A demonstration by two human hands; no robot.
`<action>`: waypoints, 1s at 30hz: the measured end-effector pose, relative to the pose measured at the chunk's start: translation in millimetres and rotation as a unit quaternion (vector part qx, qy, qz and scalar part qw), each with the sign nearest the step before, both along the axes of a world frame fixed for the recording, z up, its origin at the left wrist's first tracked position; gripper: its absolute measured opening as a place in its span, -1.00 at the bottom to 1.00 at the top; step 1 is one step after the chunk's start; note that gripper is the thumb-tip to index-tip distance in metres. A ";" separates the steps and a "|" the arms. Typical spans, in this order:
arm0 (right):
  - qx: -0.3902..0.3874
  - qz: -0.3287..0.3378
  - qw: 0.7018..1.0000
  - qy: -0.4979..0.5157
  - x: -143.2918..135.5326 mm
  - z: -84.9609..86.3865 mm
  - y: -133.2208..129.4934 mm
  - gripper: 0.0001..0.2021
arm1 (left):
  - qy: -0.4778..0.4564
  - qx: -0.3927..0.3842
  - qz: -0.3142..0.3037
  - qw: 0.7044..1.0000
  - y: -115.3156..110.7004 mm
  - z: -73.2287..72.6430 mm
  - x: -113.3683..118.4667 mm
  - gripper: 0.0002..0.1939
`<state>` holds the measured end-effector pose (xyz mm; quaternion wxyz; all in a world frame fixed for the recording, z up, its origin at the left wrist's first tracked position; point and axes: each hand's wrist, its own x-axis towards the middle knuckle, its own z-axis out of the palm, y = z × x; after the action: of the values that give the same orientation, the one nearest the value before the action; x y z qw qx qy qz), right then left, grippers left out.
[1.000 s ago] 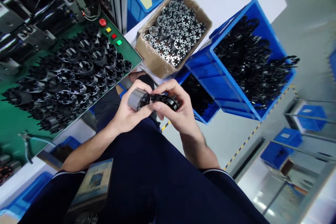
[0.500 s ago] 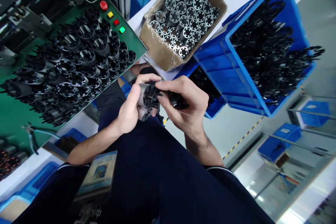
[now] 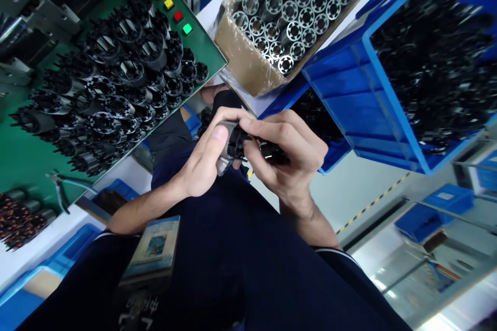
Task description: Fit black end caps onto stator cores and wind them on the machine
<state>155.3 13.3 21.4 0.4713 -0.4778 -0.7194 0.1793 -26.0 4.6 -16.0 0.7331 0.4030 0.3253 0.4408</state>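
Above my lap, my left hand (image 3: 205,158) is wrapped round a grey metal cylinder (image 3: 224,164) with black plastic pieces at its right end. My right hand (image 3: 289,152) pinches black plastic parts (image 3: 272,151) against that end, thumb and forefinger close to the cylinder's edge. More black pieces show inside the curl of my right fingers. The exact contact between the parts is hidden by the fingers.
Many cylinders with black ends stand on the green bench (image 3: 23,158) at left, near pliers (image 3: 73,183) and lit buttons (image 3: 187,28). A cardboard box (image 3: 248,64) holds bare metal cylinders. A blue crate (image 3: 345,98) of black parts stands at right.
The view has shifted, so the box and crate sit further right and higher. Both hands stay together, with the metal cylinder turned slightly and more covered by my left fingers.
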 end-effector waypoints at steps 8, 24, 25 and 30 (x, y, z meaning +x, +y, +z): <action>-0.060 0.022 0.998 -0.021 8.3 2.3 -1.0 -0.75 | -0.063 -0.038 0.000 0.997 0.2 -8.8 5.8 -0.51; -0.123 0.119 0.985 0.021 25.4 -0.8 -4.1 -0.56 | -0.033 -0.062 0.004 0.997 -0.2 -4.0 6.3 -0.53; -0.128 0.126 0.983 0.039 26.5 0.3 -4.2 -0.60 | -0.039 -0.088 0.002 0.995 -0.3 -2.8 7.8 -0.51; -0.154 0.030 0.980 0.123 29.5 1.7 -10.8 -0.45 | -0.113 -0.180 0.081 0.974 5.9 7.1 18.6 -0.53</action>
<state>184.8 2.4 23.1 0.4712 -0.4975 -0.6333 0.3597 -7.3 10.5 -8.9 0.7874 0.1844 0.3461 0.4755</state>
